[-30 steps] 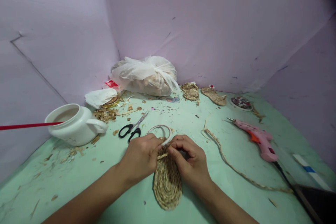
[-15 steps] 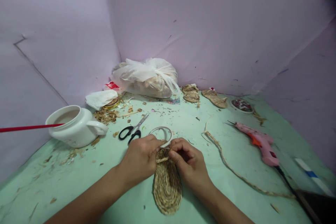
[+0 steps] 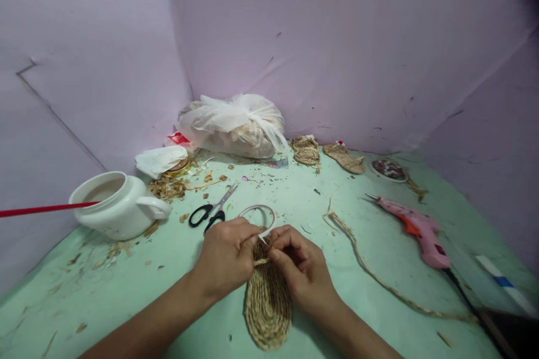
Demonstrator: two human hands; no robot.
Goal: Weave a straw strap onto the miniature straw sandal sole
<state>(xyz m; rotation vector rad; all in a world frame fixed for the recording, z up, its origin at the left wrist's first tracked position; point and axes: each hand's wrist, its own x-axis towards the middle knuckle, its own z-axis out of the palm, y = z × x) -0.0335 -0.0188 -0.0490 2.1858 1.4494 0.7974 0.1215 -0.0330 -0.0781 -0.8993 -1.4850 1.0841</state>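
A small woven straw sole (image 3: 268, 307) lies flat on the green table (image 3: 126, 291) in front of me. My left hand (image 3: 225, 258) and my right hand (image 3: 300, 269) meet over its far end. Both are closed in a pinch on a short straw strand (image 3: 261, 261) that crosses the sole. A white tape ring (image 3: 257, 216) lies just beyond my fingers, partly under them.
Black-handled scissors (image 3: 209, 212) lie left of the ring. A white pot (image 3: 115, 206) with a red stick (image 3: 42, 210) stands far left. A pink glue gun (image 3: 415, 229) and a braided straw cord (image 3: 370, 269) lie right. A plastic bag (image 3: 233, 123) and straw pieces (image 3: 306, 150) sit at the back.
Both hands have stayed on the sole's far end, fingers shifting slightly on the strand. The view has dipped a little.
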